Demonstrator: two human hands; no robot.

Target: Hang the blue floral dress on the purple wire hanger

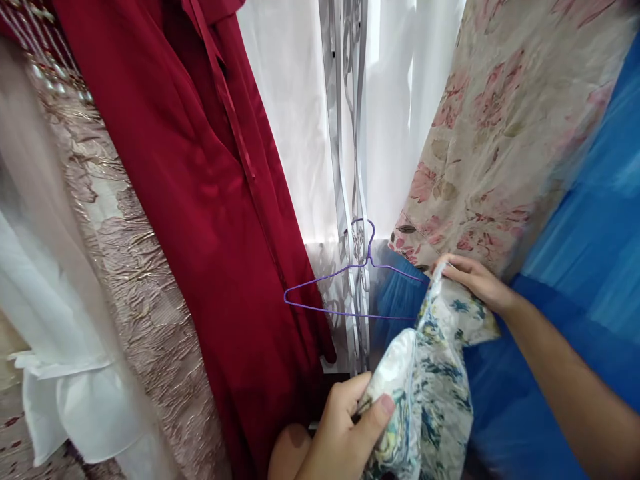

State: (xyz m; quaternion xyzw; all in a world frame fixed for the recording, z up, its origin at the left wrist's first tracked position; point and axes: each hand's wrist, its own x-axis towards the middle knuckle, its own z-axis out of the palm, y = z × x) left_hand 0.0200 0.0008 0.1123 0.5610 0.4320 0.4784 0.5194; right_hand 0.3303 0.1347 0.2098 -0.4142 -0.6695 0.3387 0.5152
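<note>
Purple wire hanger: left arm bare; right arm passes into or behind the patterned garment, I cannot tell which. Coverage is at most partial, left side outstanding. Left hand, below the hanger, pinches the garment's near edge; right hand, at the hanger's right, grips its upper edge. Red dress crowds the hanger's left; metal rack stands behind; pink-flowered fabric and blue tulle crowd its right.

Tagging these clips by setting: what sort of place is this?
Probably a dress shop or clothes storage area; the view can't settle which. A long, dark red, smooth-fabric garment and a beige cloth garment with pink flowers hang on opposite sides, with a slim purple triangular hanger near the middle.
</note>
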